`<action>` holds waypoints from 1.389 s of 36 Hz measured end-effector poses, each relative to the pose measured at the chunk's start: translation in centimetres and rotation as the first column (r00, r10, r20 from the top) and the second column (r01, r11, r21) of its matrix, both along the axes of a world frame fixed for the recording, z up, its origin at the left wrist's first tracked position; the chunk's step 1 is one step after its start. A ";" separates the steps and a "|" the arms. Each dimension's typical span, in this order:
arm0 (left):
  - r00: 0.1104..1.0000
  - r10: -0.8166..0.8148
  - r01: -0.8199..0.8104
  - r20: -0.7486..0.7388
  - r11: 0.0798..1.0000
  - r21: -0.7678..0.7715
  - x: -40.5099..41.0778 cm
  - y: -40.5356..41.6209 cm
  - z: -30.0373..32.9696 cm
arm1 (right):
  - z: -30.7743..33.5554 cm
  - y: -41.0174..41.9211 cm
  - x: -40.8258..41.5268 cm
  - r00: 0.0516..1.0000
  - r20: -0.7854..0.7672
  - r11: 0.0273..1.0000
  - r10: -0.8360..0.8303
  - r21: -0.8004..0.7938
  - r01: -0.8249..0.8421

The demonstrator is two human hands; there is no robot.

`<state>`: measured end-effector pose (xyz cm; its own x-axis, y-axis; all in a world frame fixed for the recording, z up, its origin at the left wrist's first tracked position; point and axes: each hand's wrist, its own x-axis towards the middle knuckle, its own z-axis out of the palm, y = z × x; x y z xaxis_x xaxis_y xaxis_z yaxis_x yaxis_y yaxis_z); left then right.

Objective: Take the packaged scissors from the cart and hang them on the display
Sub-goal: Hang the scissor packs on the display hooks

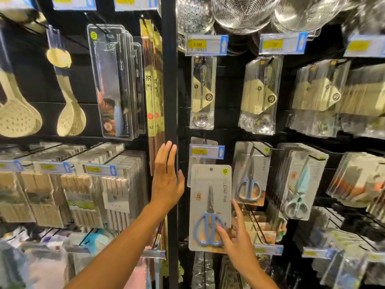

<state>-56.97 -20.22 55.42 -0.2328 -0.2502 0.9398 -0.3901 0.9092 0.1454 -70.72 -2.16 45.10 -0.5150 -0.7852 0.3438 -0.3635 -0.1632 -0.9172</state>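
A grey card pack of blue-handled scissors (210, 207) is held upright in front of the display, just below a price tag (206, 152). My right hand (236, 236) pinches its lower right corner, thumb across the blue handles and fingers behind the card. My left hand (166, 180) is raised beside the pack with straight fingers, over the black upright post (169, 90), holding nothing. Another pack of blue scissors (251, 174) hangs on a hook to the right, and a row of mint-green scissors packs (300, 184) hangs further right.
Peeler packs (203, 92) hang on the row above, under metal strainers (241, 11). Left of the post hang knife boxes (116, 80), chopsticks (153, 80), cream ladles (68, 97) and rows of wooden packs (83, 195). Black wire hooks (256, 224) jut out behind my right hand.
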 end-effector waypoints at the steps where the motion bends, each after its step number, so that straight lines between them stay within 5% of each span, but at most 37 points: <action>1: 1.000 -0.001 0.000 -0.010 1.000 -0.017 -0.1 -0.2 -0.1 | 0.0 -0.4 -0.1 1.000 -0.010 1.000 -0.005 0.001 0.005; 25: 0.992 -0.093 0.088 -0.084 0.994 -0.066 -1.0 -1.5 -1.0 | 1.7 -3.3 -0.8 0.998 -0.055 0.993 0.018 -0.117 -0.024; 36: 0.991 -0.105 0.100 -0.085 0.993 -0.055 -0.8 -1.4 -0.9 | 3.1 -3.7 -1.3 0.996 0.044 0.989 0.080 -0.130 -0.074; 50: 0.991 -0.116 0.111 -0.072 0.992 -0.060 -0.8 -1.4 -0.8 | 2.8 -6.9 -2.3 1.000 -0.010 0.996 -0.013 -0.094 0.012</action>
<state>-57.80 -21.59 54.59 -0.1851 -0.1728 0.9674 -0.2738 0.9545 0.1182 -72.99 -9.08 47.86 -0.5205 -0.7427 0.4211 -0.3761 -0.2433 -0.8940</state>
